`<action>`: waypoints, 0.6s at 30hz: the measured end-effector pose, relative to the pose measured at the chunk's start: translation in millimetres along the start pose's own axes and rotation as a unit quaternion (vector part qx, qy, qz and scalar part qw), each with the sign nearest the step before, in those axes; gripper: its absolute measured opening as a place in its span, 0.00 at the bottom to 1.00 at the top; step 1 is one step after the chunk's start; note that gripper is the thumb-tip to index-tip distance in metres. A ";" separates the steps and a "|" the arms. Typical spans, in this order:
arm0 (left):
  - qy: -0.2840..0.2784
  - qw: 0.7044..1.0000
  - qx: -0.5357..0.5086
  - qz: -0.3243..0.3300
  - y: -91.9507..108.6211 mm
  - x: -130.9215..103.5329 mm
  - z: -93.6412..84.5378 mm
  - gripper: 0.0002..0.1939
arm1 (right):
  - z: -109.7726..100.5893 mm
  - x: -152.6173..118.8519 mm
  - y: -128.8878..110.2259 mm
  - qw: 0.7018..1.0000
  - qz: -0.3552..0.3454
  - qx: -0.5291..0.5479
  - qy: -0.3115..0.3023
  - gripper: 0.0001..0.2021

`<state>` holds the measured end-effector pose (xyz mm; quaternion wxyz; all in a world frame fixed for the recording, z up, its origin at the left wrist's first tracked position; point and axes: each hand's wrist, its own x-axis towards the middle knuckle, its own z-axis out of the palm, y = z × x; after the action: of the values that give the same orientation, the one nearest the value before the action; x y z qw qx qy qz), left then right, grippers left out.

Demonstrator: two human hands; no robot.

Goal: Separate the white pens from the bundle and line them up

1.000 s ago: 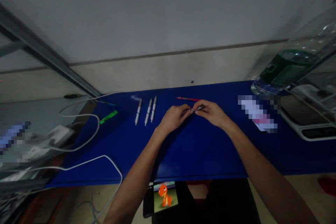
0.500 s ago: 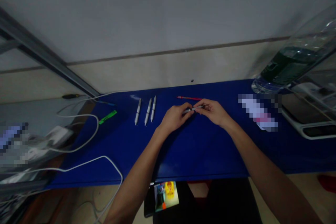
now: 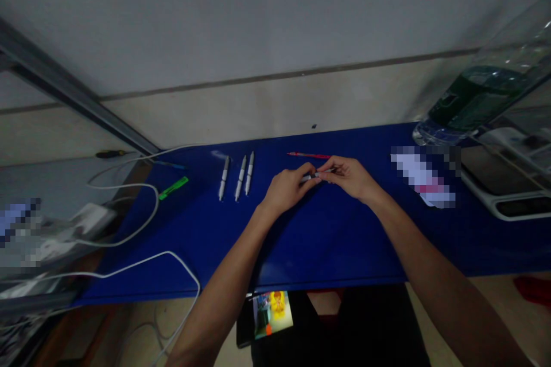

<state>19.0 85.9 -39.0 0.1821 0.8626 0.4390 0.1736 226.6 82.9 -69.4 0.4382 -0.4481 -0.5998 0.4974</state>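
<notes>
Head view: the left hand (image 3: 284, 190) and the right hand (image 3: 350, 179) meet above the right-of-centre part of a glossy blue tabletop (image 3: 206, 235). Thumbs and fingers of both pinch a slim white-and-dark pen (image 3: 307, 178), the left on its white end, the right on its thinner end; whether it is one piece or two I cannot tell. For this fine handling, I would hold both ends in one straight line, let the left pinch steady the barrel while the right fingertips do the delicate work, and press lightly so nothing slips. Just beyond the right hand lies a slim red pen (image 3: 306, 155), close enough to be nudged by the knuckles. Farther left, three white pens with grey ends (image 3: 240, 178) lie side by side, then a flat bright-green strip (image 3: 174, 188) near a thin white cable (image 3: 144, 186).
</notes>
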 end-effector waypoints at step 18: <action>0.063 0.988 0.117 -0.085 -4.1 -0.4 -1.1 0.35 | -12.1 -0.5 -0.7 0.999 -0.019 0.011 0.037 0.15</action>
<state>15.4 88.0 -40.0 0.0661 0.8251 0.5382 0.1589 238.3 84.8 -67.3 0.4741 -0.4496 -0.5864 0.4787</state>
